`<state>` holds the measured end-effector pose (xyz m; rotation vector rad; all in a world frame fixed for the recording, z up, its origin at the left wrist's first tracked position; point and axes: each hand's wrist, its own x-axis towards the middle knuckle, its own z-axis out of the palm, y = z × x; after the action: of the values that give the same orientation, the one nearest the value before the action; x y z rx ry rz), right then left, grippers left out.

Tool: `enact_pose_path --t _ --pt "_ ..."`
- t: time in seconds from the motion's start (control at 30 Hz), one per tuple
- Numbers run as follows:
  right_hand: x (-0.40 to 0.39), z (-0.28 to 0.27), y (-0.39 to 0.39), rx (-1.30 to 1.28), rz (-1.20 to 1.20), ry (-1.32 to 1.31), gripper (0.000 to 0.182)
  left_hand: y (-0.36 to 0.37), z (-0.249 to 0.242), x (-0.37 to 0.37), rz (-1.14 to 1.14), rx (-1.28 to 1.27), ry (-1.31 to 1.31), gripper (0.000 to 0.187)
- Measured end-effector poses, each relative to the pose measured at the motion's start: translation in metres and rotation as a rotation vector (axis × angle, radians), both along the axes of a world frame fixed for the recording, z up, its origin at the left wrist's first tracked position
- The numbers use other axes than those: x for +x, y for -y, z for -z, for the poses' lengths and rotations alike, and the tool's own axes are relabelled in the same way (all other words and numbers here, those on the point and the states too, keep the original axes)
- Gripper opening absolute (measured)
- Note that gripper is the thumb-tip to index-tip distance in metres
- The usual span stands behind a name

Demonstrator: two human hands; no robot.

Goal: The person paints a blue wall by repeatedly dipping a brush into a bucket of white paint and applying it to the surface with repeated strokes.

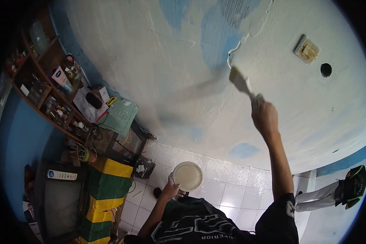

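Observation:
My right hand [265, 118] is closed around the handle of a flat paintbrush [242, 80], raised in front of the wall [166, 57]. Its bristle end overlaps the wall just below a raised, wavy white line. Whitish coating covers much of the wall, with streaky blue patches showing through near the top and a smaller one low down. Low in front of my body, my left hand [171, 189] grips the side of a round paint bucket [201, 175] with pale, creamy liquid inside.
A stained switch [306, 49] and a dark round hole [326, 70] sit on the wall at right. Wooden shelves [42, 91] with bottles stand left, above a green box [118, 116] and an old television [61, 203]. White spots mark the floor tiles [232, 193]. Another person [347, 189] appears far right.

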<state>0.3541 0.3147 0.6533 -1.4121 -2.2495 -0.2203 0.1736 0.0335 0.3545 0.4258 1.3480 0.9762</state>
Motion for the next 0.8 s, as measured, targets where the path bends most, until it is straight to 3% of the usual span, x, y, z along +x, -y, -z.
enact_pose_path --t 0.1,0.17,0.3,0.37,0.43,0.47,0.6,0.7,0.77,0.8 --pt "-0.021 -0.031 -0.014 0.123 -0.1 -0.068 0.024 0.003 0.02 0.001 0.02 -0.02 0.041 0.067" --pt "-0.021 -0.023 -0.025 0.117 -0.035 0.032 0.026 0.004 0.023 0.002 0.024 -0.012 0.043 0.067" --pt "0.004 0.034 -0.036 0.045 -0.009 0.155 0.026 0.011 0.028 0.005 -0.003 -0.017 0.019 0.066" --pt "0.022 0.07 -0.034 -0.117 -0.021 0.105 0.027 0.013 0.019 0.004 0.001 -0.047 -0.006 0.067" --pt "0.028 0.107 -0.023 -0.078 -0.107 -0.089 0.03 0.009 -0.011 0.003 0.009 -0.078 -0.065 0.068" --pt "0.02 0.105 -0.01 -0.236 -0.17 -0.385 0.031 0.007 -0.007 0.002 -0.012 -0.064 -0.025 0.069" --pt "-0.046 0.039 0.023 -0.73 -0.422 -1.305 0.027 0.022 0.016 -0.007 0.009 -0.048 0.01 0.071" --pt "-0.082 0.05 -0.029 -0.839 -0.398 -1.584 0.026 0.025 0.022 -0.012 -0.023 -0.047 0.004 0.068" --pt "-0.097 0.107 -0.04 -0.684 -0.352 -1.543 0.026 0.032 0.021 -0.019 -0.065 -0.069 -0.001 0.066" --pt "-0.101 0.134 -0.035 -0.775 -0.317 -1.569 0.026 0.035 0.02 -0.022 -0.079 -0.079 -0.009 0.066"
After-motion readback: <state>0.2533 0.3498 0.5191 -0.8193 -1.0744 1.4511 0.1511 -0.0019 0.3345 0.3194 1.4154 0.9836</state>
